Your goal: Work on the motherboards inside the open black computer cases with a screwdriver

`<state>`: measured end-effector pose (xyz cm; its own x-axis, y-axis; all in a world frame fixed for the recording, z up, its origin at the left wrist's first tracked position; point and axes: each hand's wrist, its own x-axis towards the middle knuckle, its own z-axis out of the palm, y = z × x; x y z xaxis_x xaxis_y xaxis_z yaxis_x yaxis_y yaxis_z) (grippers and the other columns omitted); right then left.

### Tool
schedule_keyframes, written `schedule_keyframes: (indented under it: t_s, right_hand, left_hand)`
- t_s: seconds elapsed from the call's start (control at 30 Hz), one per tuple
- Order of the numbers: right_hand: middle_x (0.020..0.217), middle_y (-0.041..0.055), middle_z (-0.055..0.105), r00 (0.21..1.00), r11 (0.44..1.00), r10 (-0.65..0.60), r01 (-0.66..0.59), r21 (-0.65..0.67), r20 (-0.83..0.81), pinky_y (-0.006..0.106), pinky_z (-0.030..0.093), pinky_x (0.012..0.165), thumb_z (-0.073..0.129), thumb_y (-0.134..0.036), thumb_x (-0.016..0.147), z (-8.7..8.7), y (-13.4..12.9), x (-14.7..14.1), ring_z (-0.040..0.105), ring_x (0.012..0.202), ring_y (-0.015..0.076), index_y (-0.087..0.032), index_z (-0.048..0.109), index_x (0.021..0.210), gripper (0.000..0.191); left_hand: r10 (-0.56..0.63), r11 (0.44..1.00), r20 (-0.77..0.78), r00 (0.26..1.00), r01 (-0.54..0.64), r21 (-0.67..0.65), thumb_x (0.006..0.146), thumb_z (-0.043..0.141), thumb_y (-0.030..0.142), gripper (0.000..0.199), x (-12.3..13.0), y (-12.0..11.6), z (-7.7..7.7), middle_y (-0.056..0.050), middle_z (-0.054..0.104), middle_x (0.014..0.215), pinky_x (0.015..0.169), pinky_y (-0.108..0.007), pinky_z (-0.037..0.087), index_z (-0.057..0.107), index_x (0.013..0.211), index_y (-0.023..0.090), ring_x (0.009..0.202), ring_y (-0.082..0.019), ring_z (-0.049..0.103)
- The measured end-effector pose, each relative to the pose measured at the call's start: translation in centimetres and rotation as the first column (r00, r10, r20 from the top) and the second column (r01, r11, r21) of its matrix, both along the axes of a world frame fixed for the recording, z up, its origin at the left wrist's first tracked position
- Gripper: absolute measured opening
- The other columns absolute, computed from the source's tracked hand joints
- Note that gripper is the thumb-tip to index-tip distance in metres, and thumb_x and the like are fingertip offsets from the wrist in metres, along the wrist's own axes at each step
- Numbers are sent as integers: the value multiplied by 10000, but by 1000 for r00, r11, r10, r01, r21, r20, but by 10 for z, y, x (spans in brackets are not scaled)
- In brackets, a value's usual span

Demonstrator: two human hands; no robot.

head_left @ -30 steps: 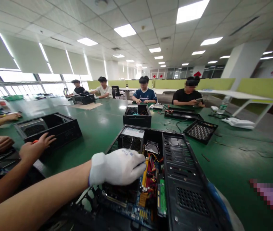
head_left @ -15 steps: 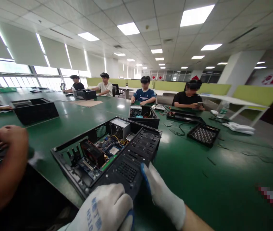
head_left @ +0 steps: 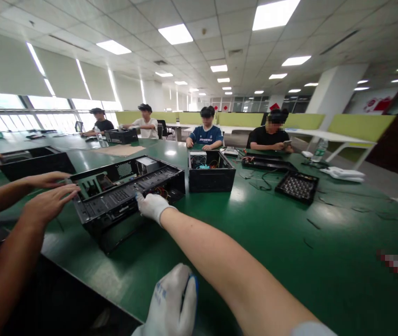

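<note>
Head view: touching the open computer case (head_left: 115, 198), left of centre on the desk (head_left: 276, 233), with the right hand (head_left: 152, 206), leaving unclear whether clasping or merely pressing with that grip. Curling the left hand (head_left: 174, 296) loosely above the desk, not showing whether holding anything. Probably calling for steady, level pressure, minding a co-worker's hands (head_left: 50, 203) at the left end and a second case (head_left: 212, 179) crowding the right.
</note>
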<state>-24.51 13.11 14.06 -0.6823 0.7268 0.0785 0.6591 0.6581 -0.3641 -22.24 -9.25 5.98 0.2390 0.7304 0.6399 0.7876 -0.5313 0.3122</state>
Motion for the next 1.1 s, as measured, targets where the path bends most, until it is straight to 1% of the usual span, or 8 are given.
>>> schedule_keyframes:
  t_s: [0.1,0.2,0.33,0.47,0.63,0.8,0.97,1.1]
  right_hand:
    - [1205,87,704,994,996,-74,70,59,76,456,577,949,635,-441,1013,-4,17,29,691,1073,225,-161,683,1198,339]
    - [1259,95,686,972,969,-194,169,183,134,482,559,984,643,-435,1007,-11,38,91,673,1128,241,-168,672,1233,351]
    - [1375,115,625,870,843,-470,393,368,147,513,547,1009,651,-414,1002,-5,83,177,640,1197,270,-183,621,1342,411]
    - [1430,122,588,777,731,-617,506,458,126,535,536,1025,661,-407,996,4,129,229,619,1238,289,-191,590,1392,456]
    - [1417,120,599,758,736,-625,492,465,187,523,545,1014,664,-410,995,0,166,245,629,1220,281,-190,597,1381,449]
    - [1377,115,622,733,738,-636,487,467,242,506,560,990,663,-406,997,1,180,238,647,1184,269,-184,610,1358,428]
    - [1350,112,637,748,761,-603,436,481,277,488,565,980,655,-411,1001,7,164,238,655,1160,256,-183,630,1323,396]
    - [1297,104,660,783,779,-556,374,503,278,487,549,985,631,-462,1007,6,125,250,657,1142,249,-174,645,1280,397]
  left_hand:
    - [84,996,68,994,-85,1,1095,385,300,294,-7,11,-34,-78,751,991,739,-332,635,672,1097,237,862,-217,743]
    - [123,992,151,981,-119,-36,1080,425,329,227,-14,11,-61,-61,753,941,736,-327,637,634,1097,243,828,-220,756]
    - [100,991,147,984,-85,-106,1055,448,295,207,-14,7,-67,-22,681,787,634,-285,586,608,931,255,702,-190,720]
    - [138,988,120,983,-129,-82,1047,440,284,224,-12,8,-65,-38,678,802,641,-293,584,611,905,255,722,-203,726]
    - [196,980,129,972,-189,-68,1043,455,323,205,-13,5,-76,-66,718,910,680,-326,620,653,1030,271,789,-233,744]
    - [211,977,158,965,-203,-64,1046,436,337,235,-14,4,-81,-83,730,961,713,-357,632,659,1084,273,841,-255,748]
    - [175,982,192,966,-158,-100,1060,413,313,245,-12,6,-75,-61,697,864,698,-309,609,647,1024,250,757,-211,725]
    - [165,985,210,964,-151,-81,1052,438,300,215,-10,7,-71,-52,683,843,679,-288,594,637,995,241,746,-203,722]
